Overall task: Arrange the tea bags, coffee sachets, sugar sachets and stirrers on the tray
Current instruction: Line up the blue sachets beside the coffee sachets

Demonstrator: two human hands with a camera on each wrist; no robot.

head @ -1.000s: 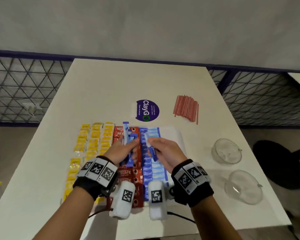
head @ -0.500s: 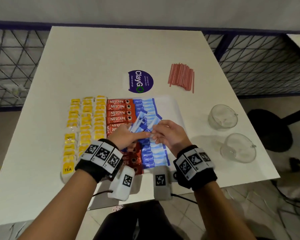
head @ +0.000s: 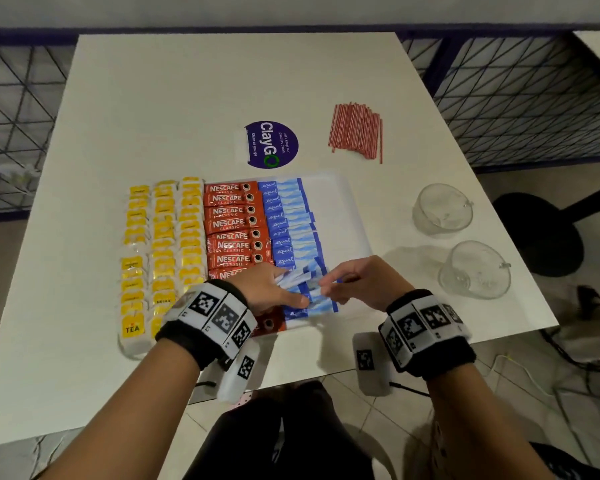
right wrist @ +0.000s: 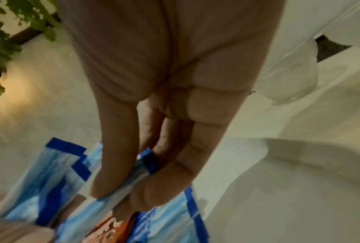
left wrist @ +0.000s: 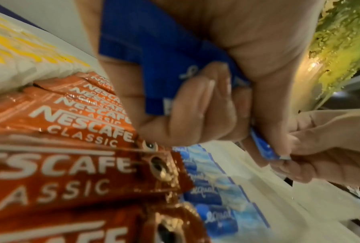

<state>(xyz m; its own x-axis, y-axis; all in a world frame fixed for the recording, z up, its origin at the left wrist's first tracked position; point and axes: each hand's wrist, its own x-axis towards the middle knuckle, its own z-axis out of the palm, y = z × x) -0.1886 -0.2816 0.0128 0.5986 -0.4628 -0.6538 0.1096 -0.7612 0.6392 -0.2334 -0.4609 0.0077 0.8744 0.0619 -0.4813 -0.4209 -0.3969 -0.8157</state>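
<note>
To the far left of my left hand (head: 267, 289), three columns of yellow tea bags (head: 163, 247) lie flat, apparently on the bench (head: 153, 109) beside the tray rather than on it. Directly ahead of the left hand, the red coffee sachets (head: 234, 225) form one overlapping column on the white tray (head: 340, 216). Compared with a second ago, both hands have moved back toward me along the blue sugar sachets (head: 288, 220), from the middle of the column to its near end, so I judge this column nearly complete. My left hand is curled round a small fan of spare sugar sachets. My right hand (head: 361, 282), just beside it, pinches one sachet between thumb and fingertips (right wrist: 145, 195) and holds it low over the last ones laid. To the right of the right hand, a bare strip of tray remains. The red stirrers (head: 355, 131) lie in a loose bundle on the bench, well ahead and to the right, not yet on the tray. Two clear glass cups (head: 458, 237) stand on the bench to the right of the right hand, and I judge they could be struck when I reach for the stirrers. A round purple sticker (head: 271, 144) is fixed ahead of both hands.
</note>
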